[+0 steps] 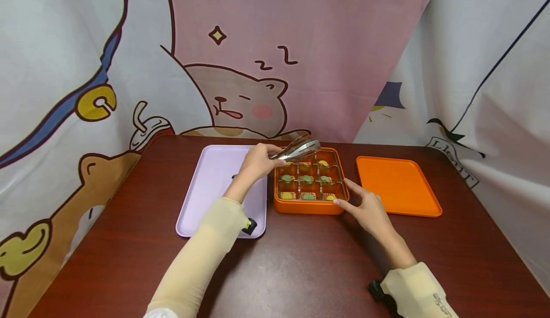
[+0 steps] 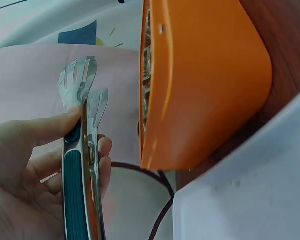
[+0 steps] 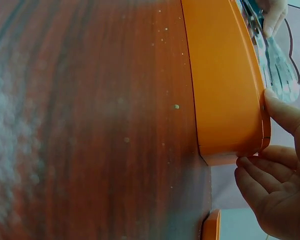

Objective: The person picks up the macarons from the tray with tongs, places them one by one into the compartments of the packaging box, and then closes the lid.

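Observation:
My left hand point(image 1: 257, 160) holds a pair of metal tongs point(image 1: 302, 150) above the back left of an orange divided box point(image 1: 309, 207). In the left wrist view the thumb presses one arm of the tongs point(image 2: 76, 192), which has a dark green grip, and the fingers wrap the other side; the slotted tips stand slightly apart. At the box's front right corner, my right hand point(image 1: 365, 208) grips the rim, thumb on top and fingers against the side. Clear dividers split the box into several compartments with small yellow and green pieces in them.
Left of the box lies a light purple tray point(image 1: 202, 198), partly under my left arm. An orange lid point(image 1: 397, 186) lies flat on the right. All stand on a dark red-brown table point(image 1: 301, 270), with a cartoon-printed cloth point(image 1: 335, 60) hanging behind.

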Demonstrator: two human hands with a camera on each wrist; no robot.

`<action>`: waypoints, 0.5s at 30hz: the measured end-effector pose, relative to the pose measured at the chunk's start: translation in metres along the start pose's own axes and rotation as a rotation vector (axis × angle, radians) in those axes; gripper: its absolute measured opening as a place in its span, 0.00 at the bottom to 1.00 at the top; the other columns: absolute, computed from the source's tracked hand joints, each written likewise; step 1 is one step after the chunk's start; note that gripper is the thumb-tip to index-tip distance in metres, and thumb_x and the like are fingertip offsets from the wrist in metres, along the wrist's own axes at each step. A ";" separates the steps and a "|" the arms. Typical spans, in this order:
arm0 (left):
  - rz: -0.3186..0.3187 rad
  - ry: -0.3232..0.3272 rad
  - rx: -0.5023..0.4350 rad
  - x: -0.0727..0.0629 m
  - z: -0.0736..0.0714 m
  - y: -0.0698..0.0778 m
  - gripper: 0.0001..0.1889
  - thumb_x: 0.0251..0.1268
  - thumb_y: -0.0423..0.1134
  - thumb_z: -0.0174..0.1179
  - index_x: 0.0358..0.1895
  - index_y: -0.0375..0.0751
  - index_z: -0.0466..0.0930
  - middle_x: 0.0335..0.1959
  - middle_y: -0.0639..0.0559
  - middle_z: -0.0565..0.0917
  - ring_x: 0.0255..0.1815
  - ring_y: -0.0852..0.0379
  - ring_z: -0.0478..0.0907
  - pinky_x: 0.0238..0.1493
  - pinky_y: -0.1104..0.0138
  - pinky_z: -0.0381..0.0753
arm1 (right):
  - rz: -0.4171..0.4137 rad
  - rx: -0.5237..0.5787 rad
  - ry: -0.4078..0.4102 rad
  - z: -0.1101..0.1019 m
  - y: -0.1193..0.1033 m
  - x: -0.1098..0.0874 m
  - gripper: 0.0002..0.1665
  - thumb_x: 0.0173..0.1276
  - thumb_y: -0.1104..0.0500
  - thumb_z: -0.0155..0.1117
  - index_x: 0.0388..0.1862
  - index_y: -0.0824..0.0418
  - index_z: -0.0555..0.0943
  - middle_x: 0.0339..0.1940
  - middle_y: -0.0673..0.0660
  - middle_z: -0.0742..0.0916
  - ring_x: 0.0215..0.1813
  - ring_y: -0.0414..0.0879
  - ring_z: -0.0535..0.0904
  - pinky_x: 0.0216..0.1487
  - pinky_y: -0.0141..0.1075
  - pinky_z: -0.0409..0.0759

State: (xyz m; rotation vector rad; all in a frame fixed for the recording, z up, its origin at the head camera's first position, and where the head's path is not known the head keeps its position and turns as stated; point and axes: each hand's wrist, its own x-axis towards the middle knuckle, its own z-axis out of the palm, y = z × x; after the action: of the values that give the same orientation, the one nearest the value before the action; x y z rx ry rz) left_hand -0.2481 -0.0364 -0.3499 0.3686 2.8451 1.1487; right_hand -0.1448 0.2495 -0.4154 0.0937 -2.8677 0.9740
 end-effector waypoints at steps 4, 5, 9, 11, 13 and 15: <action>0.020 0.022 -0.026 -0.008 -0.012 -0.012 0.22 0.60 0.44 0.70 0.58 0.45 0.84 0.55 0.46 0.87 0.52 0.49 0.84 0.52 0.56 0.80 | 0.005 0.004 -0.008 0.000 0.000 0.000 0.44 0.65 0.43 0.70 0.74 0.61 0.68 0.69 0.70 0.76 0.27 0.49 0.68 0.44 0.45 0.72; 0.025 0.031 -0.036 -0.010 -0.015 -0.015 0.22 0.59 0.44 0.71 0.58 0.44 0.84 0.54 0.46 0.87 0.50 0.49 0.85 0.51 0.57 0.81 | 0.005 0.002 -0.008 0.000 0.000 0.000 0.44 0.65 0.43 0.70 0.74 0.61 0.68 0.68 0.70 0.76 0.25 0.47 0.66 0.44 0.44 0.72; 0.031 0.047 -0.100 -0.019 -0.028 -0.029 0.23 0.58 0.42 0.72 0.58 0.42 0.84 0.52 0.43 0.88 0.48 0.48 0.87 0.46 0.59 0.82 | 0.006 0.012 -0.013 0.000 -0.001 0.000 0.44 0.65 0.44 0.70 0.74 0.61 0.68 0.60 0.71 0.83 0.18 0.42 0.58 0.38 0.40 0.70; 0.035 0.057 -0.127 -0.024 -0.034 -0.036 0.24 0.57 0.41 0.72 0.58 0.41 0.83 0.51 0.42 0.88 0.47 0.46 0.87 0.44 0.60 0.83 | 0.004 0.014 -0.011 0.000 -0.001 0.000 0.44 0.65 0.44 0.70 0.74 0.61 0.68 0.55 0.71 0.85 0.17 0.41 0.57 0.37 0.39 0.70; 0.032 0.065 -0.144 -0.030 -0.042 -0.043 0.24 0.57 0.41 0.72 0.58 0.39 0.83 0.51 0.41 0.88 0.47 0.45 0.87 0.42 0.61 0.83 | 0.007 0.018 -0.013 0.000 -0.001 0.000 0.44 0.65 0.44 0.70 0.74 0.60 0.68 0.47 0.69 0.86 0.16 0.41 0.56 0.36 0.39 0.69; 0.027 0.072 -0.161 -0.035 -0.049 -0.050 0.24 0.56 0.41 0.72 0.57 0.38 0.83 0.52 0.40 0.87 0.46 0.45 0.87 0.41 0.63 0.83 | 0.006 0.019 -0.012 0.000 -0.001 0.000 0.44 0.65 0.44 0.70 0.74 0.61 0.68 0.46 0.69 0.86 0.16 0.41 0.56 0.35 0.38 0.69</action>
State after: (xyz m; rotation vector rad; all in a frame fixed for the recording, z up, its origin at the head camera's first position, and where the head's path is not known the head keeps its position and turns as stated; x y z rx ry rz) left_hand -0.2304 -0.1130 -0.3506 0.3648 2.7894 1.4129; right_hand -0.1446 0.2483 -0.4147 0.0928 -2.8718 1.0060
